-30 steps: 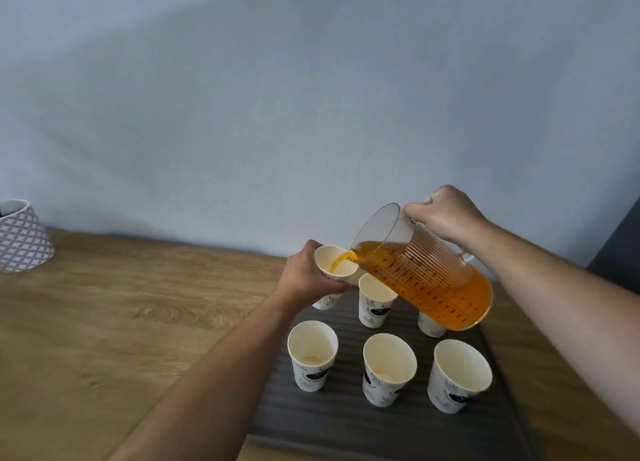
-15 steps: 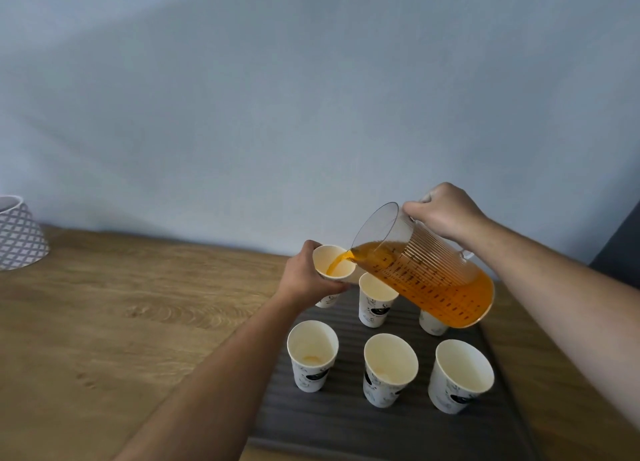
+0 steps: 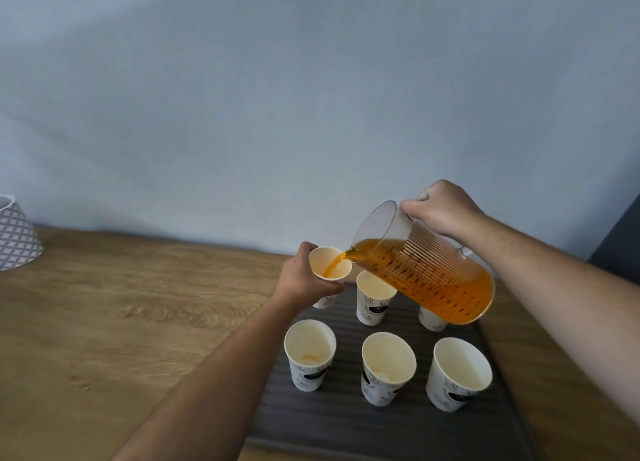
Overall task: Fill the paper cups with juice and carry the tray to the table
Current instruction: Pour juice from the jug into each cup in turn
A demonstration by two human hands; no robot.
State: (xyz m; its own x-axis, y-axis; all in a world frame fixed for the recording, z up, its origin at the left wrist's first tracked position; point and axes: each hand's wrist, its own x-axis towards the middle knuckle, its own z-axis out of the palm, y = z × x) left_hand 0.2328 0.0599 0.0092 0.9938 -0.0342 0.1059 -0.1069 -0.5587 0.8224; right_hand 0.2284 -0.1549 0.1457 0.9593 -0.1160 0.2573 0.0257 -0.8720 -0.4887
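Note:
A dark ribbed tray [image 3: 339, 426] lies on the wooden counter with several white paper cups on it. My left hand [image 3: 304, 280] grips the back-left cup [image 3: 334, 270], tilted toward the jug. My right hand [image 3: 440, 211] holds the handle of a clear measuring jug [image 3: 426, 277] of orange juice, tipped left so that a stream runs from its spout into that cup. Three front cups [image 3: 310, 353], [image 3: 388, 367], [image 3: 459, 372] stand upright, the left one showing a little juice at the bottom. The back-middle cup [image 3: 374, 298] stands under the jug, and the back-right cup [image 3: 431, 320] is mostly hidden.
A patterned grey-and-white pot [image 3: 15, 235] stands at the far left of the wooden counter [image 3: 138, 315]. A pale blue wall [image 3: 311, 97] runs close behind. A dark object [image 3: 620, 249] shows at the right edge.
The jug has tipped a bit further and the stream into the held cup runs on. Both hands stay nearly where they were.

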